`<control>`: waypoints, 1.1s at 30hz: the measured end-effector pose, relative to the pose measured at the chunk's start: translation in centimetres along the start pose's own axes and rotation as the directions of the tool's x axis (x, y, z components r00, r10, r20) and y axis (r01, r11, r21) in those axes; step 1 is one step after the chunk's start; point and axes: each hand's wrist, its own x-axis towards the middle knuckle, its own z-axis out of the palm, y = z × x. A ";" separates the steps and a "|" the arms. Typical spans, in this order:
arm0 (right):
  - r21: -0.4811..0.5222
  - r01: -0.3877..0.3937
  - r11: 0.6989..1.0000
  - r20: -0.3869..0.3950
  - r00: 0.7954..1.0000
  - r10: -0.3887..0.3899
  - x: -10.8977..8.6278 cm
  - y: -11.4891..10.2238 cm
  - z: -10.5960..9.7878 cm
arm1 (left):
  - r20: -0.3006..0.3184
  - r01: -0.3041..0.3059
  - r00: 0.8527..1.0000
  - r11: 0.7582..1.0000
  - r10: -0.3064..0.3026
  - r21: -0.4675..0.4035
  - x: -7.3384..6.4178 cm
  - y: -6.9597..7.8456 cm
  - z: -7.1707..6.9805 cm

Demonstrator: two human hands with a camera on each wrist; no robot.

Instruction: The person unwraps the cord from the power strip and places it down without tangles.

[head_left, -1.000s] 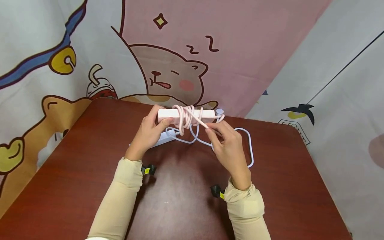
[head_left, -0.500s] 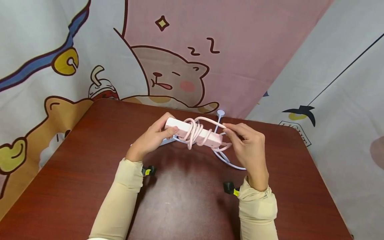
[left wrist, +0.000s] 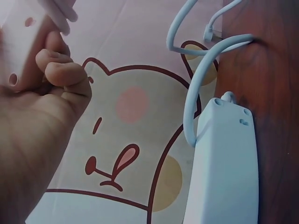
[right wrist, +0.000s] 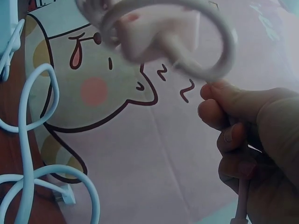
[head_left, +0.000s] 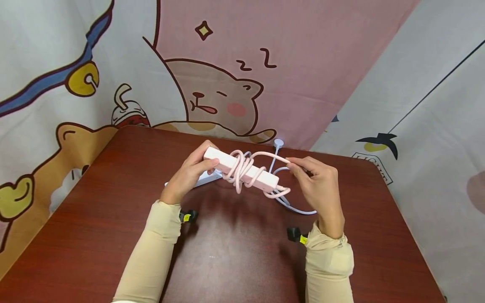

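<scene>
Held up over the table is a pink power strip [head_left: 265, 179], tilted with its right end lower. Its pink cord [head_left: 270, 155] is wound in several loops around the middle. My left hand [head_left: 188, 173] grips the strip's left end, thumb on the near face. To the right, my right hand [head_left: 321, 182] pinches the cord between thumb and fingers, a short span arching back to the loops. In the right wrist view, more cord [right wrist: 241, 203] hangs down below the right hand [right wrist: 252, 135], and the cord leaves the strip's end [right wrist: 149, 37] in a curve.
A second, pale blue-white power strip [left wrist: 226, 163] lies on the brown table [head_left: 223, 252] behind the hands. Its cord [right wrist: 27, 140] spreads in loose loops, with the plug [head_left: 278, 143] near the back edge. A cartoon-printed curtain [head_left: 303, 63] hangs behind the table.
The right hand has moved right and slightly down, drawing the pinched cord out from the loops. The pink strip has gone from level to tilted, its right end lower. The left hand keeps its grip.
</scene>
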 end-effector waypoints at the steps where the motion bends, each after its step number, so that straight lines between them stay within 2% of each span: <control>1: 0.004 -0.004 1.000 -0.001 1.000 0.004 0.0 0.1 0.0 | -0.010 -0.002 1.000 1.000 0.002 -0.023 0.0 0.0 -0.1; 6: 0.014 -0.012 1.000 -0.012 1.000 0.012 -0.1 0.8 0.3 | -0.043 -0.009 0.999 0.991 0.003 -0.130 0.1 -0.2 -0.7; 14: -0.014 -0.001 1.000 0.000 1.000 0.001 -0.2 1.4 0.8 | -0.066 -0.022 0.998 0.978 0.008 -0.209 0.2 -0.4 -0.9; 18: -0.035 0.024 0.999 0.014 1.000 -0.024 -0.2 1.4 1.0 | -0.108 -0.034 0.994 0.964 0.005 -0.265 0.3 -0.4 -1.0; 26: -0.013 0.050 0.999 0.080 0.996 -0.049 -0.3 0.9 1.5 | -0.181 -0.048 0.984 0.971 0.005 -0.234 0.2 -0.4 -1.5; 33: -0.054 0.063 0.997 0.145 0.988 -0.054 -0.4 0.5 1.9 | -0.235 -0.054 0.972 0.971 -0.002 -0.233 0.2 -0.7 -1.7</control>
